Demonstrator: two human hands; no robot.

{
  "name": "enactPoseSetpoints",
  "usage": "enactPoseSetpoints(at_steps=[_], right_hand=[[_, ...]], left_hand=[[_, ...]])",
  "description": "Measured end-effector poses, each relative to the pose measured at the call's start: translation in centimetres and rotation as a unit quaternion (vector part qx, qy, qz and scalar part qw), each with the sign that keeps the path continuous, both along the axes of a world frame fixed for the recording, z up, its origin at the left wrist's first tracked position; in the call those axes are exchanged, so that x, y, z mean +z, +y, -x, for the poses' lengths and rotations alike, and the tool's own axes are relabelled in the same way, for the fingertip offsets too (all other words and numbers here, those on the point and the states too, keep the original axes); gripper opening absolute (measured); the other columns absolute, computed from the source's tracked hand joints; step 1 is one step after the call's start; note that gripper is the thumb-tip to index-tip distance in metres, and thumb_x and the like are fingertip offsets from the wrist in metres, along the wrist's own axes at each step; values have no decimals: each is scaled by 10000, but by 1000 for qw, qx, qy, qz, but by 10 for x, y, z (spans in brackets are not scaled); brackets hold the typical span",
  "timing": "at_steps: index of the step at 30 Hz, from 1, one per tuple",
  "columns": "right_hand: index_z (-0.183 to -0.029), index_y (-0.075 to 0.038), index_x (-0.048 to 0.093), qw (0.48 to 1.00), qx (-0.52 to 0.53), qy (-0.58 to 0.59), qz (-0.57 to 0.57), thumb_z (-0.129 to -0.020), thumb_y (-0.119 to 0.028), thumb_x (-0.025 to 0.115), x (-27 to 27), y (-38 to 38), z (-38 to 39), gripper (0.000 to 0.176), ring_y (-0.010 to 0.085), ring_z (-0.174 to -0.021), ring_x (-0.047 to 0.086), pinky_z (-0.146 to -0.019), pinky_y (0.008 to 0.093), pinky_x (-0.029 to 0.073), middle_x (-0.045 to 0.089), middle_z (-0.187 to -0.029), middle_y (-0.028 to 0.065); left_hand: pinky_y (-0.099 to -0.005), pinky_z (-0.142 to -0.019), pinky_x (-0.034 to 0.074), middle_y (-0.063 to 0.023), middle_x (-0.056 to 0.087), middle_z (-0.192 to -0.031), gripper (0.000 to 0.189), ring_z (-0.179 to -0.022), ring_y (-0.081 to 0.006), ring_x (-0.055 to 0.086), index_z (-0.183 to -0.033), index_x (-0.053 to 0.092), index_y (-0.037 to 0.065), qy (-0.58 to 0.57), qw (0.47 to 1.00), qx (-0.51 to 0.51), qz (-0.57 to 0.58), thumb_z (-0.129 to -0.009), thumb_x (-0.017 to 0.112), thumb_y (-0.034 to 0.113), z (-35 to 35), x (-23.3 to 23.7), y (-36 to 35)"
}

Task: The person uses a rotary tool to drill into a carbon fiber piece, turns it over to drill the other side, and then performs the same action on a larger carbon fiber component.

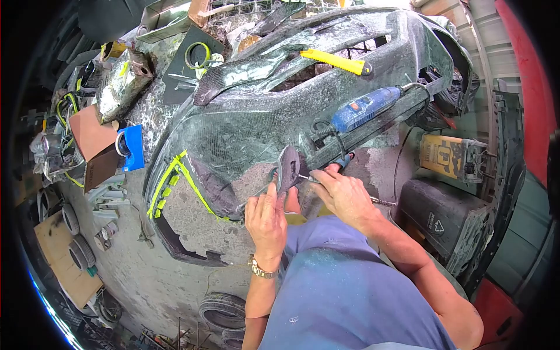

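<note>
A large dark carbon-fibre car bumper (251,134) lies across the work area, marked with yellow-green tape (175,175). My left hand (265,219) pinches a small dark curved part (287,169) against the bumper's lower edge. My right hand (344,195) grips a thin metal tool (309,178) whose tip touches that part. A blue rotary tool (364,109) rests on the bumper's bar above my hands. A yellow-handled tool (335,61) lies on the bumper's top.
A dusty floor (146,274) spreads to the left with cardboard (90,134), a blue tape holder (133,147), tape rolls (198,55) and tyres (224,312). A black bin (446,224) and a yellow-labelled box (446,157) stand to the right, beside a red vehicle panel (534,87).
</note>
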State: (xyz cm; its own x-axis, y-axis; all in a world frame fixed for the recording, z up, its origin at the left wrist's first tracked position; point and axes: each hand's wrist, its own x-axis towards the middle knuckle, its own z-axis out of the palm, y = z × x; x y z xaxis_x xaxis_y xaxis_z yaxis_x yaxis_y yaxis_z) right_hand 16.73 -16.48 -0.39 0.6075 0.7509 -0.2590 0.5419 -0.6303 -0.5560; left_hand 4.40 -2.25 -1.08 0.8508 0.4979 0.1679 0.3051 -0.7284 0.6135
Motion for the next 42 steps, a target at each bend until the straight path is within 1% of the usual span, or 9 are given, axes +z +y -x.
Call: enactPoseSetpoints(at_steps=[3, 18, 20, 24, 29, 31, 33, 38, 42], right_hand=[[-1011, -76, 551, 999, -32, 24, -12, -948, -267, 539, 0, 0, -1, 201, 317, -778, 658, -880, 509, 373, 643, -812, 124], [-1033, -73, 555, 999, -13, 21, -21, -944, -261, 550, 0, 1, -1, 208, 324, -774, 658, -871, 521, 367, 644, -821, 130], [-1039, -74, 565, 999, -10, 37, 16, -949, -269, 541, 2, 1, -1, 216, 324, -809, 658, -866, 528, 369, 648, -848, 134], [-1049, -76, 570, 998, -7, 49, 32, -953, -276, 532, 3, 1, -1, 225, 325, -842, 657, -875, 536, 367, 651, -878, 138], [-1069, -62, 564, 998, -6, 66, -20, -959, -272, 519, 5, -3, -4, 241, 323, -874, 657, -898, 524, 379, 655, -906, 139], [-1071, -60, 570, 998, -7, 63, -3, -961, -269, 516, 7, -3, -4, 243, 322, -874, 657, -903, 521, 376, 656, -912, 143], [-1073, -57, 576, 998, -8, 61, 14, -962, -267, 513, 6, -3, -2, 246, 322, -873, 658, -908, 518, 374, 658, -918, 148], [-1078, -78, 579, 1000, 5, 8, -2, -958, -272, 532, -4, -6, 6, 232, 308, -732, 671, -956, 558, 289, 670, -841, 120], [-1074, -86, 583, 1000, 7, -10, -6, -955, -277, 542, -7, -7, 8, 229, 302, -686, 670, -961, 569, 272, 676, -817, 105]], left_hand=[[-397, -657, 441, -149, 642, -896, 386, -723, -312, 534, -1155, 601, -49, -3, 1000, -1, -4, -781, 692, -66, 0, 0, -1], [-395, -670, 440, -139, 636, -887, 389, -733, -305, 538, -1156, 602, -50, -4, 1000, 3, -2, -779, 695, -64, 1, -1, -1], [-395, -668, 440, -138, 635, -884, 388, -732, -305, 538, -1155, 602, -49, -5, 1000, 2, 2, -779, 695, -63, 1, -1, -2], [-393, -653, 436, -134, 625, -860, 383, -721, -303, 531, -1149, 603, -50, -5, 1000, 3, -6, -778, 698, -63, 1, -1, -1], [-390, -641, 432, -136, 618, -833, 366, -702, -298, 521, -1127, 607, -53, -15, 1000, 6, -4, -775, 703, -67, 5, -6, -3], [-402, -653, 411, -105, 550, -771, 395, -706, -296, 506, -1157, 589, -28, -35, 999, 9, -6, -771, 673, -37, 8, -13, -4], [-397, -645, 420, -125, 581, -780, 372, -699, -297, 511, -1130, 599, -46, -33, 999, 11, -10, -769, 691, -54, 9, -11, -5], [-392, -637, 427, -147, 613, -793, 344, -689, -302, 515, -1099, 609, -64, -33, 999, 12, -21, -770, 708, -70, 9, -10, -8], [-395, -637, 427, -150, 618, -801, 338, -695, -309, 518, -1097, 609, -62, -29, 999, 15, -22, -773, 707, -71, 9, -10, -9]])
